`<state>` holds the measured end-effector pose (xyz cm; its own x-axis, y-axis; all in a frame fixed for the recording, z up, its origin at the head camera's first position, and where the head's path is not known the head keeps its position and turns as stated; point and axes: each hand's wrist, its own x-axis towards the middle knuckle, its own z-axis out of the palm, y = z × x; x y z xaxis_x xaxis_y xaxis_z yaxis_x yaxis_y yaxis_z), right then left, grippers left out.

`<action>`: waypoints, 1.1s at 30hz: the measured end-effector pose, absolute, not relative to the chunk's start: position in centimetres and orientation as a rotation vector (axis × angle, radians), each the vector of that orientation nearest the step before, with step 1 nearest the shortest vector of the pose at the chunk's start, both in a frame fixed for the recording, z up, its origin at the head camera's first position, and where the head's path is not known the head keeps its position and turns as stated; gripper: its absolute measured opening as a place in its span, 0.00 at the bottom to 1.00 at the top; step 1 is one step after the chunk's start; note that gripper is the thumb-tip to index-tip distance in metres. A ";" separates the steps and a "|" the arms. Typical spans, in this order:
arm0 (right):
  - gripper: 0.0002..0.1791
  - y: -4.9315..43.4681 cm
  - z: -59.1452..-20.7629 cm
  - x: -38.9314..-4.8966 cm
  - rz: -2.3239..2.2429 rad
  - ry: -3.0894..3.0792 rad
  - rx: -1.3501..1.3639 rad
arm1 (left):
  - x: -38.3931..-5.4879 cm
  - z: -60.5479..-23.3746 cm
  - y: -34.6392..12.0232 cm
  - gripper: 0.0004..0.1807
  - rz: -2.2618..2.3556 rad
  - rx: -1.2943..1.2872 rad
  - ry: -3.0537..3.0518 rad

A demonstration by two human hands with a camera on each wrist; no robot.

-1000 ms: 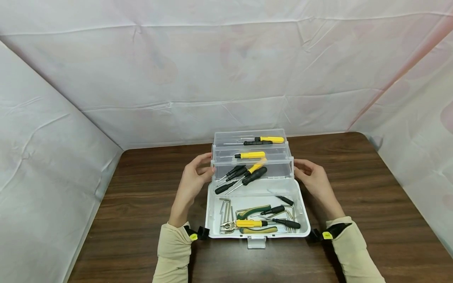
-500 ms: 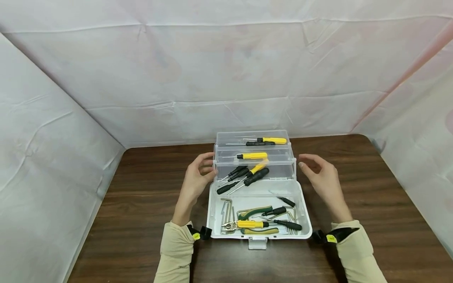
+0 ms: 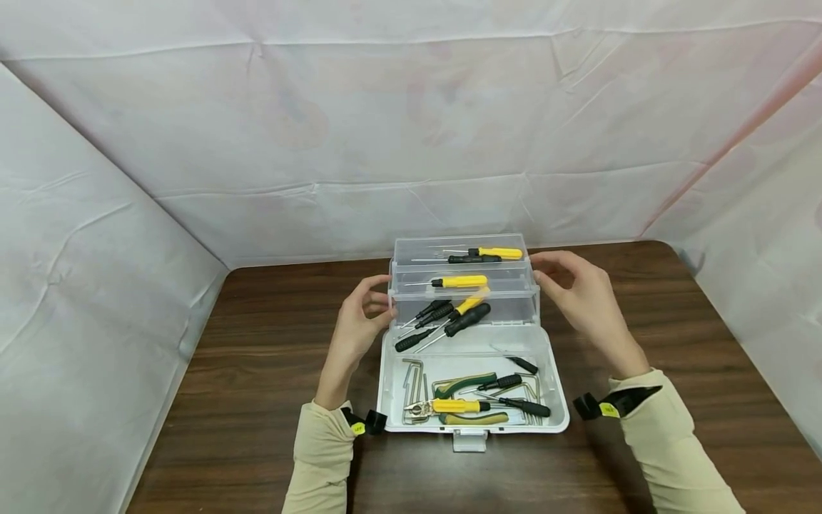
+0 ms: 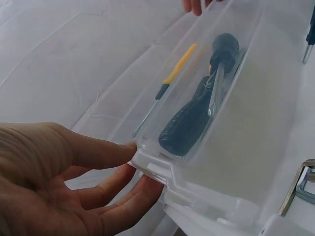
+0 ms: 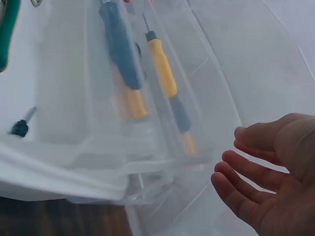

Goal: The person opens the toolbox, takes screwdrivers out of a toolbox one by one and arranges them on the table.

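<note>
A white toolbox (image 3: 382, 389) stands with its stepped clear trays (image 3: 501, 307) raised at the back. My left hand (image 3: 355, 321) pinches the left end of the trays; in the left wrist view the thumb lies on the corner and the fingers go beneath it. My right hand (image 5: 275, 172) is near the trays' right end, its fingers spread and apart from the plastic in the right wrist view. A yellow screwdriver (image 3: 459, 282) and black-handled screwdrivers (image 3: 467, 319) lie in the trays. In the base are pliers (image 3: 472, 419) with green-yellow handles, hex keys (image 3: 412, 382) and more screwdrivers.
The toolbox is on a dark wooden table (image 3: 270, 357). White cloth (image 3: 398, 114) hangs close behind the trays, with more at both sides. A latch flap (image 3: 469, 442) sticks out at the box's front.
My right hand came off the trays' right side, moved outward, then went farther back to beside the upper trays. My left hand keeps its place at the left end.
</note>
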<state>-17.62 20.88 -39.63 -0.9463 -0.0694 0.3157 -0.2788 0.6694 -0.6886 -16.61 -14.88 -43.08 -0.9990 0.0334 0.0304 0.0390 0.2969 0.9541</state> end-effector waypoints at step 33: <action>0.17 12.6 -35.8 -21.2 0.642 -3.015 0.993 | -16.5 -43.1 -14.6 0.29 -1.977 -0.047 -2.485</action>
<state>-21.16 12.58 -35.76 -0.8076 -0.5889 0.0309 -0.5504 0.7339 -0.3981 -16.53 -14.63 -43.14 -0.9990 0.0443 -0.0083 0.0018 0.2244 0.9745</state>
